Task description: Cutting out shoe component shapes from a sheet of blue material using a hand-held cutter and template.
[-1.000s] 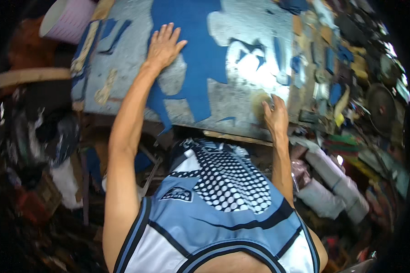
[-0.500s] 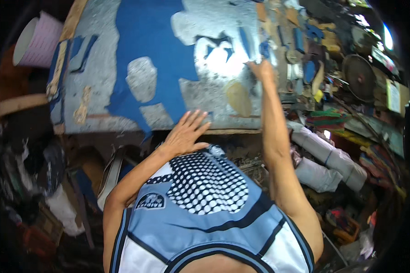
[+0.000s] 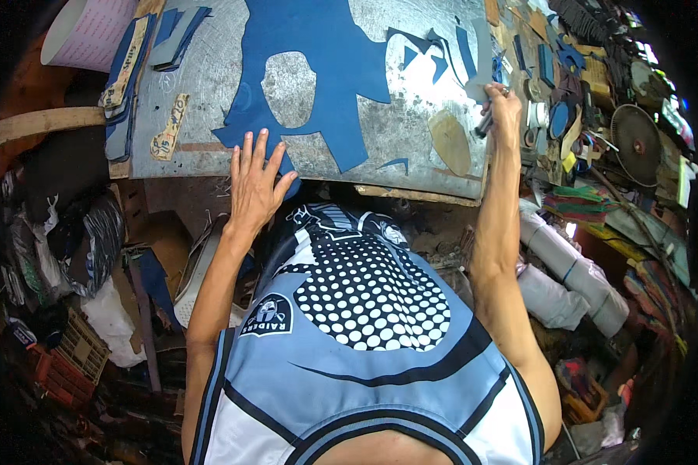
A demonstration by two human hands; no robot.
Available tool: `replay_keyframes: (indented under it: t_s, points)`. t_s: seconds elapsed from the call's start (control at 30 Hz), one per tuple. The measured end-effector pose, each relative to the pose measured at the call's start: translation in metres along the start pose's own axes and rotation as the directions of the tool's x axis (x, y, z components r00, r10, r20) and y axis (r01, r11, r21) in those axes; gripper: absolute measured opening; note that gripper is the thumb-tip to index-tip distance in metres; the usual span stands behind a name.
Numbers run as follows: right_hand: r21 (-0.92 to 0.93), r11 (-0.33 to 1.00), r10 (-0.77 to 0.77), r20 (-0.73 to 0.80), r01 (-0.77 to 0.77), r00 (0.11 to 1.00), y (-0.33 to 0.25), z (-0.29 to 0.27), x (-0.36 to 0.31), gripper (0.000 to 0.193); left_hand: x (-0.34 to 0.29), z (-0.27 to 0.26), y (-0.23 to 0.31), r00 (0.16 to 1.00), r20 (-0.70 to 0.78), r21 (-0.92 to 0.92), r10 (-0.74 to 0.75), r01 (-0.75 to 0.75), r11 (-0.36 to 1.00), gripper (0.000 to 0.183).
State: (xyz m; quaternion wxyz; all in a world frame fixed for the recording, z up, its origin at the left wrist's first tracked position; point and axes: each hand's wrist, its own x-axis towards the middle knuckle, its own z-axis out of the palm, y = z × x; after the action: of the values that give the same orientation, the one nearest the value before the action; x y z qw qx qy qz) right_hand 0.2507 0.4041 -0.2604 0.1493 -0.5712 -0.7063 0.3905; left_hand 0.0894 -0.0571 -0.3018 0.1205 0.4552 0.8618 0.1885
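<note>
A blue sheet [image 3: 329,62] of flexible material, with an oval cut-out and ragged edges, lies on the metal-topped table [image 3: 202,116]. My left hand [image 3: 254,174] rests flat at the sheet's near-left edge, fingers spread and nothing gripped. At the table's right side my right hand [image 3: 504,108] is closed. A short dark piece [image 3: 483,124] sticks out below its fingers, too small to identify. Touching the fingertips is the lower end of a grey strip [image 3: 482,58]; whether I grip the strip is unclear. A tan oval template [image 3: 450,143] lies just left of that hand.
Stacked blue strips [image 3: 180,39] and a tan marked template [image 3: 169,128] lie on the table's left. Thin blue offcuts [image 3: 430,50] are near its right side. Beyond that edge are small tools and scraps, a round fan [image 3: 637,146] and wrapped rolls [image 3: 570,256].
My left hand has moved left onto the sheet's near edge. My right hand has gone from a stretched finger to a closed grip with a dark piece showing. The whole view has shifted.
</note>
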Motion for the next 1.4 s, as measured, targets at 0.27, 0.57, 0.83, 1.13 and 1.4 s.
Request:
replay_keyframes:
  t_s: [0.27,0.57,0.83,1.13,1.4]
  points:
    - [0.237,0.960,-0.004,0.545,-0.149,0.838,-0.033,0.091,-0.182,0.024,0.000,0.006,0.000,0.999,-0.032,-0.051,0.001,-0.003,0.999,0.056]
    - [0.177,0.970,0.046,0.538,-0.166,0.842,-0.036,0.109,-0.211,0.022,0.001,0.003,-0.005,0.998,-0.051,-0.075,0.039,-0.043,0.996,0.055]
    - [-0.017,0.933,-0.274,0.613,0.360,0.741,-0.045,0.080,-0.235,0.027,0.016,-0.032,0.033,0.945,-0.259,-0.160,0.199,-0.245,0.956,0.050]
    - [0.305,0.950,-0.016,0.254,-0.065,0.967,-0.003,0.044,-0.179,0.028,-0.002,-0.043,-0.133,0.851,-0.376,0.148,-0.366,0.446,0.883,0.057]
    - [0.430,0.900,-0.024,0.217,-0.073,0.976,0.012,0.037,-0.168,0.030,-0.037,-0.040,-0.120,0.927,-0.252,0.196,-0.279,0.331,0.923,0.057]
